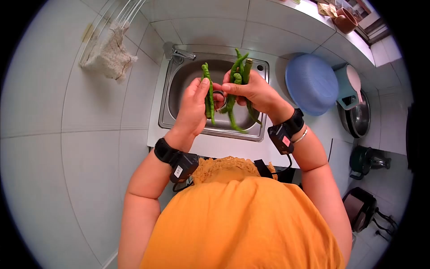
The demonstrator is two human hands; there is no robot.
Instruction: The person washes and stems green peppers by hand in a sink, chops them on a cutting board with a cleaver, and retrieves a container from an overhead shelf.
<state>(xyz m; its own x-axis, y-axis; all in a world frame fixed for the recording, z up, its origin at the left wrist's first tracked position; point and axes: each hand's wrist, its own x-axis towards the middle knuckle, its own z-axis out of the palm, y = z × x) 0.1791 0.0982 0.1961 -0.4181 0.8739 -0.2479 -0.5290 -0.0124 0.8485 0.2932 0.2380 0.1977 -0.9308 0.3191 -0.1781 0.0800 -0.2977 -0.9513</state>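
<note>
Both hands are over the steel sink (174, 99), palms partly turned in, right by each other near the middle of the basin. Left hand (194, 102): grip closed on slim green peppers (209, 96), held upright between thumb and fingers, tips pointing down; looks like at least 2, overlap makes the exact count unclear. Right hand (251, 90): grip clamped on a looser bunch of long green peppers (231, 101), thumb across the front, ends sticking out above the hand and tips hanging below it, 1 of them curving toward the front rim. Can't give an exact count on that bunch either. Lower tips are a bit blurred. Sink is set into the white counter (242, 149), faucet (181, 54) at its back left corner, spout reaching over the basin. To the right of the sink, a blue ribbed basin (311, 84) leans near the tiled wall; beside it a light blue jug (346, 92) with a pale pink piece on it, and metal bowls (362, 117) partly behind the jug. Farther down the right side: a dark green appliance (359, 161) and a dark cooker (358, 210) with cables near it. Upper left: a wire rack (92, 42) with a pale cloth (111, 56) hanging off it. Upper right: a brown pot (346, 21) on the window ledge. Each wrist has a black strap with a boxy module.
</note>
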